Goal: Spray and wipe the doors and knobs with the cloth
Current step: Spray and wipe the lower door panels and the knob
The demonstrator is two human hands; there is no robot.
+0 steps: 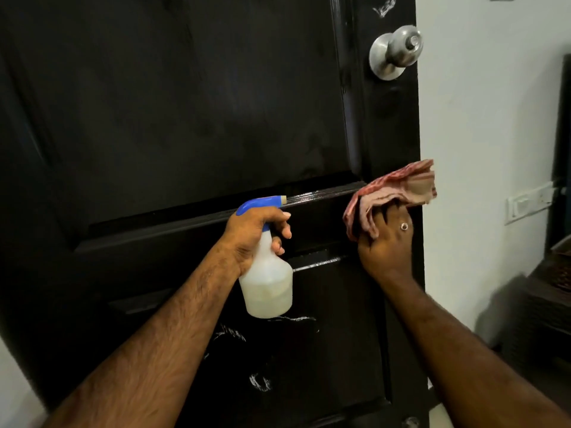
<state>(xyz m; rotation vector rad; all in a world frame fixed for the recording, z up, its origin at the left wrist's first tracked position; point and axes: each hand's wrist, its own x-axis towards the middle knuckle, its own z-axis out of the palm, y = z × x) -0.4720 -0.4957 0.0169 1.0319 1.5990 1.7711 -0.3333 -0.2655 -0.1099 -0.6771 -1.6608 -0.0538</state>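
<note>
Black panelled door (185, 103) fills most of the view, its free edge to the right against a white wall (494, 118). Round metal knob (395, 52) sits high near that edge.

Left hand (253, 233) grips the neck of a spray bottle (267, 282): fingers curled round it just under the blue spray head, one finger at the trigger. Nozzle points right, along the door's middle rail. Bottle is translucent white, partly filled with pale liquid, and hangs upright in front of the lower panel.

Right hand (386, 242) holds a reddish-pink cloth (392, 193), bunched, with the fingers curled into its folds. Cloth sits at the door's right edge, level with the middle rail and well below the knob. Whether it presses on the wood or is held just off it, cannot tell. A ring (404, 226) shows on one finger.

White streaky marks (262, 381) on the lower panel below the bottle; another small patch top right, above the knob. The rail shines wet between nozzle and cloth.

Far right: a white switch plate (530, 202) on the wall, and dark furniture (550, 304) below it, blurred.
</note>
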